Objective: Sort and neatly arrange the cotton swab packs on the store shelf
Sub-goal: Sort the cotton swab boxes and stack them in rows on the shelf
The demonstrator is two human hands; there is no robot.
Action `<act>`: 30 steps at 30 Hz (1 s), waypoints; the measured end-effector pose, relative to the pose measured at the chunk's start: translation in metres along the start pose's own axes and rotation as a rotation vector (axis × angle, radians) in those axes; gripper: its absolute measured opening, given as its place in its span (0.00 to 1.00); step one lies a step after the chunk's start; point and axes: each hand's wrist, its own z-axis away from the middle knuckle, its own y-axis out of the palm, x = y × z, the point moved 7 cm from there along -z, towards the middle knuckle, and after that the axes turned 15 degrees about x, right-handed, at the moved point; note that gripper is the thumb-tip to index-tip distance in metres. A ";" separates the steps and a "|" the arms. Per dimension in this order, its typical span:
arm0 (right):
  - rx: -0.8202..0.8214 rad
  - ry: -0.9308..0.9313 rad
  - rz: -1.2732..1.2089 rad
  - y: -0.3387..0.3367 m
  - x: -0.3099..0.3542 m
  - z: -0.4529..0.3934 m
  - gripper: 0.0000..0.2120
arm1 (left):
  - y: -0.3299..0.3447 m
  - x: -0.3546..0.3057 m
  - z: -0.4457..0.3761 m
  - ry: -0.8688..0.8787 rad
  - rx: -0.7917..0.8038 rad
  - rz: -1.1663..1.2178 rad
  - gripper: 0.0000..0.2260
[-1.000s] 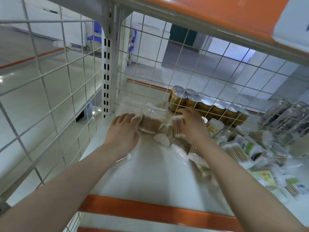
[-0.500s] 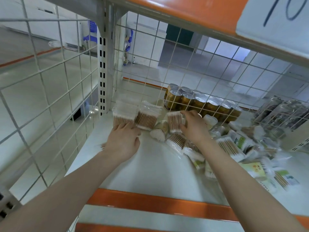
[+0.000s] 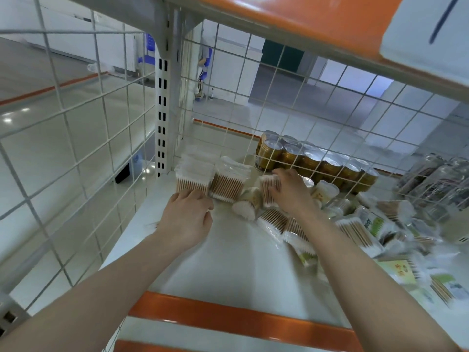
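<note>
- Just past our left fingertips (image 3: 195, 196), we see tan-stemmed, white-tipped swab packs (image 3: 194, 177).
- Beyond our right fingers (image 3: 281, 174): gold cans (image 3: 312, 161), silver lids.
- Orange shelf edge (image 3: 228, 318).

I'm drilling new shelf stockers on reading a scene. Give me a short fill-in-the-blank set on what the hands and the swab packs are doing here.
1. The right hand grips one clear pack of wooden-stick cotton swabs, while the ____ hand touches the neat stacks of swab packs.
2. Those stacks stand in the shelf's back ____ corner.
3. The gold drink cans stand ____ the white wire grid.
4. The white shelf has an ____ front edge.

Missing words: left; left; behind; orange
</note>
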 end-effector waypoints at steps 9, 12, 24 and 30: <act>0.006 0.007 -0.189 -0.001 -0.005 0.008 0.16 | 0.009 -0.011 -0.007 -0.001 0.129 -0.054 0.14; -0.006 -0.022 -0.236 -0.004 -0.006 0.015 0.17 | 0.008 -0.010 -0.007 -0.015 0.147 -0.071 0.14; -0.067 -0.184 -0.198 -0.007 0.029 0.056 0.27 | 0.007 0.020 0.007 -0.140 0.238 -0.115 0.18; 0.006 -0.256 -0.172 0.013 0.060 0.068 0.20 | 0.007 0.030 0.020 -0.170 0.239 -0.121 0.18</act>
